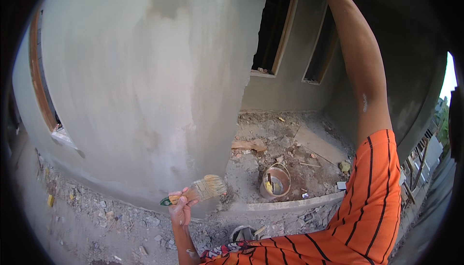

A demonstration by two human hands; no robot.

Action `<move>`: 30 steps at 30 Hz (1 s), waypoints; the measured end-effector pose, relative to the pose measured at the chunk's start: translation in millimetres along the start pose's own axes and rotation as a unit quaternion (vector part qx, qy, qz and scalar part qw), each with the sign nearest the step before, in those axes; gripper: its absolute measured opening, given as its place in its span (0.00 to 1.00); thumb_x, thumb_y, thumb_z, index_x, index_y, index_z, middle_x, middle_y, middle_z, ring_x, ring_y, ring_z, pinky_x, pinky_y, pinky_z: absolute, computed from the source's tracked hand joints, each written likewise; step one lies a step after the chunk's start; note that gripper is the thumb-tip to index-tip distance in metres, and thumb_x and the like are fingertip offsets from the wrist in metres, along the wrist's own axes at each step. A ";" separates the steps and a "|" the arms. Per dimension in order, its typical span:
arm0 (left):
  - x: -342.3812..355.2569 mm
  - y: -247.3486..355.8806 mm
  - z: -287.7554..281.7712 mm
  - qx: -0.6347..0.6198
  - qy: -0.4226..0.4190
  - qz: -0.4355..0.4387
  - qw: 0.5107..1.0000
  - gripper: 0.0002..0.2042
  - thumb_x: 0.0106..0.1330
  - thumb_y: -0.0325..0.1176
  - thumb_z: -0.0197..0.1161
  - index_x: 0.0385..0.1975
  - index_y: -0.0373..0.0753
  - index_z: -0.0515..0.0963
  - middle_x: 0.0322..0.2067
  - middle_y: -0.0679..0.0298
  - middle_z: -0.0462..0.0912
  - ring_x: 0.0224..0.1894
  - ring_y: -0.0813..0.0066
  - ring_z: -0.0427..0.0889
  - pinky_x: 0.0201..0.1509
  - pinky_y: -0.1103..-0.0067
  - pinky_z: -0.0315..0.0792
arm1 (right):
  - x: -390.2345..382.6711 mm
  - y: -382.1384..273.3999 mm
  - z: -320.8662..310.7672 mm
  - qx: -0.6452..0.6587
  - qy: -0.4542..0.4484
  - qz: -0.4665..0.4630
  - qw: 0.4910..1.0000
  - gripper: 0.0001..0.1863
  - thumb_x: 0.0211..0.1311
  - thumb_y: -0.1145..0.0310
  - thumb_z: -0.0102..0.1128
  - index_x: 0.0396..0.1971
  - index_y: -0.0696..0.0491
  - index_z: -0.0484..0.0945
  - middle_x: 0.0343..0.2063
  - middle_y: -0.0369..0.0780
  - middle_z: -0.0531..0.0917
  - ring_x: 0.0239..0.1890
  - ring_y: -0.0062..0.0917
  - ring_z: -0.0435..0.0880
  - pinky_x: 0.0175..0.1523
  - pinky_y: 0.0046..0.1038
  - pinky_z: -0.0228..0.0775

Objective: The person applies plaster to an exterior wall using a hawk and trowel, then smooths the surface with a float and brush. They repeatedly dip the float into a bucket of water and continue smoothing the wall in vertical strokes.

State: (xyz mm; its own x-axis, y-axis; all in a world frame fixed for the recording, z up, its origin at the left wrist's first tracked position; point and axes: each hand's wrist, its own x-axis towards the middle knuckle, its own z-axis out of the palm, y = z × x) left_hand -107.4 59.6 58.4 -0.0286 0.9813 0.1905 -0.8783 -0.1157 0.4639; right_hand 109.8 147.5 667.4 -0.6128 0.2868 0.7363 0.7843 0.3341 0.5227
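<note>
My left hand [181,211] is closed round the handle of a wide paintbrush [209,187] with pale bristles and a green handle end. The bristles point to the right, close in front of the grey plastered wall [108,95]. Lighter and darker patches streak the wall's surface. My right arm [355,47], in an orange sleeve with black stripes, is raised high toward the top edge. The right hand lies beyond the picture, so its hold is hidden.
A bucket [286,182] with a wire handle stands on the rubble-strewn floor behind a low concrete edge [299,202]. Near my body sits a dark container [241,233]. Narrow window openings [273,23] break the walls. Loose stones and debris [111,226] cover the ground at left.
</note>
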 end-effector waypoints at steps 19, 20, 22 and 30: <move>6.4 17.2 18.8 -0.011 -0.083 -0.004 0.996 0.12 0.62 0.25 0.59 0.43 0.42 0.69 0.49 0.53 0.75 0.46 0.59 0.80 0.41 0.66 0.83 | -335.2 -217.7 124.5 0.730 -0.345 0.338 0.484 0.22 0.53 0.57 0.68 0.42 0.58 0.79 0.31 0.33 0.82 0.32 0.14 0.77 0.37 0.19 0.69; 7.4 15.5 16.0 -0.010 -0.085 0.001 0.996 0.12 0.62 0.25 0.60 0.44 0.42 0.69 0.49 0.53 0.75 0.46 0.59 0.80 0.41 0.67 0.83 | -344.6 -211.1 122.0 0.739 -0.350 0.350 0.457 0.22 0.53 0.57 0.68 0.42 0.59 0.79 0.31 0.33 0.82 0.32 0.14 0.77 0.38 0.19 0.69; 8.7 11.1 7.2 -0.012 -0.045 0.019 0.999 0.12 0.62 0.25 0.60 0.44 0.42 0.69 0.49 0.53 0.75 0.46 0.60 0.80 0.40 0.68 0.84 | -352.0 -190.9 118.7 0.748 -0.340 0.347 0.453 0.22 0.53 0.58 0.68 0.43 0.58 0.79 0.32 0.34 0.82 0.34 0.14 0.77 0.38 0.20 0.69; 1.4 8.0 -10.5 -0.014 -0.003 0.024 1.000 0.13 0.63 0.26 0.59 0.45 0.43 0.69 0.50 0.54 0.75 0.45 0.62 0.81 0.40 0.68 0.83 | -313.1 -151.0 126.9 0.232 0.016 0.083 0.969 0.19 0.41 0.68 0.73 0.37 0.51 0.80 0.29 0.38 0.81 0.30 0.29 0.79 0.36 0.27 0.71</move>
State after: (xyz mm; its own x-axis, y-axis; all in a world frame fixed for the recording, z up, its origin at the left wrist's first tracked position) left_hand -119.4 61.7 53.3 -0.0678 0.9736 0.2180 -0.8890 -0.1581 0.4297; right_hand 171.1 121.3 303.4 -0.4721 0.3459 0.8108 0.7397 0.6558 0.1509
